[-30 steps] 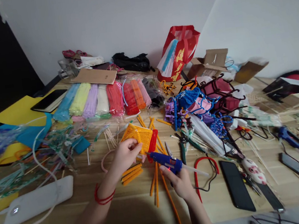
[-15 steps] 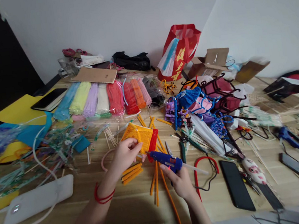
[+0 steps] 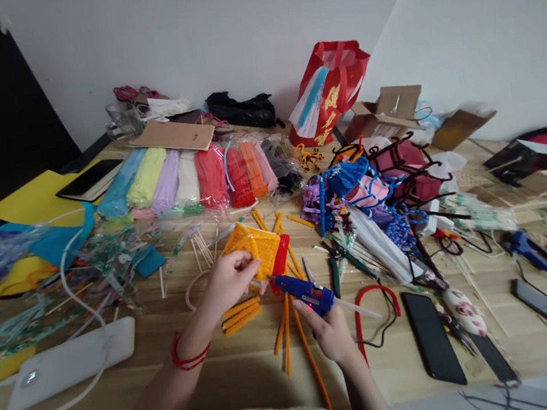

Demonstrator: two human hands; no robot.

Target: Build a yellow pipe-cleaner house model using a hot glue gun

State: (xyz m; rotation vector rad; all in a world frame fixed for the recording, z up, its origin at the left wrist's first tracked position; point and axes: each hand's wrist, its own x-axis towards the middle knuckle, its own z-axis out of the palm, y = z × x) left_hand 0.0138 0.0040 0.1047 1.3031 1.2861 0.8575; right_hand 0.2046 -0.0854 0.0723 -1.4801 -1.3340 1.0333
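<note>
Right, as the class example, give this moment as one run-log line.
left hand: holds orange piece | right hand: holds blue glue gun | nozzle: near orange piece, contact unclear

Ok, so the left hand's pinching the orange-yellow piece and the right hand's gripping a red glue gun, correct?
Not quite: in the head view the glue gun is blue, not red. The left hand does pinch the orange-yellow piece, and the right hand does grip the glue gun.
</note>
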